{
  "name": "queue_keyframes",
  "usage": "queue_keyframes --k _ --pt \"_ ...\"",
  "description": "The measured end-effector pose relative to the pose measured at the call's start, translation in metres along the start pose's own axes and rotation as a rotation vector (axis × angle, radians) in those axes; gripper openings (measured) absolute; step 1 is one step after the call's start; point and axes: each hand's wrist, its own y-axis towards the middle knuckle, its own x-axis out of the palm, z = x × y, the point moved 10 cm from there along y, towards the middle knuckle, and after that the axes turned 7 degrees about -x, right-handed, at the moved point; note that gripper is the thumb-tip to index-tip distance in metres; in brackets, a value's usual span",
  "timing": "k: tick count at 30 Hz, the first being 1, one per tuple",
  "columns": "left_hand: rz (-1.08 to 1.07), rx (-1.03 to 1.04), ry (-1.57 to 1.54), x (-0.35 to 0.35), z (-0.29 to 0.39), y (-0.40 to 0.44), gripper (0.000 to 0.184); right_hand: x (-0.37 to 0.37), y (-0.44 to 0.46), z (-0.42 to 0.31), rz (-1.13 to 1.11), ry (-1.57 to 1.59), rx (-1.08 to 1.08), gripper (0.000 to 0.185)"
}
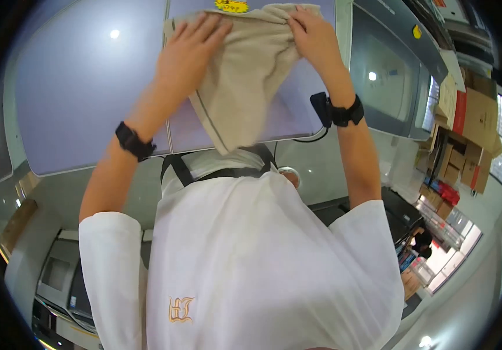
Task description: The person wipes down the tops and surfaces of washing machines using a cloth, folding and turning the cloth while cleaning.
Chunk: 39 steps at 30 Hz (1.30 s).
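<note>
A beige cloth (242,76) with a dark stripe along its left edge lies on the pale purple table (87,87), and its lower end comes to a point at the table's front edge. My left hand (191,51) rests flat on the cloth's upper left part, fingers spread, slightly blurred. At the upper right of the cloth, my right hand (312,36) pinches the bunched fabric between thumb and fingers. A yellow label (231,6) lies just beyond the cloth's top edge.
A grey machine with a glass-like top (388,76) stands right of the table. Cardboard boxes (475,122) are stacked farther right. A black cable (312,139) runs by the table's front edge. Another grey device (58,274) is at the lower left.
</note>
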Motion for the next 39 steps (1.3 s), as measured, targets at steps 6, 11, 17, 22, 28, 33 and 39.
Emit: queue_keyframes --k 6,11,17,22,28,33,39 --pt "0.116 -0.134 0.031 -0.025 -0.036 -0.041 0.069 0.013 -0.080 -0.083 0.027 0.067 -0.117 0.028" --pt "-0.047 -0.295 -0.136 -0.037 -0.020 -0.134 0.063 0.019 -0.148 -0.142 -0.169 0.151 -0.155 0.037" --pt "-0.038 -0.314 -0.176 -0.035 -0.020 -0.132 0.064 0.030 -0.111 -0.118 -0.198 -0.147 -0.208 0.047" --pt "0.000 -0.256 -0.092 -0.035 -0.029 -0.072 0.070 0.024 -0.056 -0.119 0.006 -0.187 -0.241 0.052" --pt "-0.003 -0.225 -0.036 -0.038 -0.021 -0.081 0.069 0.012 -0.049 -0.117 -0.080 -0.050 -0.070 0.049" --pt "-0.271 -0.285 -0.421 -0.042 -0.029 -0.118 0.063 0.026 -0.074 -0.105 -0.383 0.088 0.116 0.033" --pt "-0.345 -0.576 -0.601 -0.043 -0.058 -0.146 0.048 0.002 -0.091 -0.131 -0.190 0.225 -0.139 0.020"
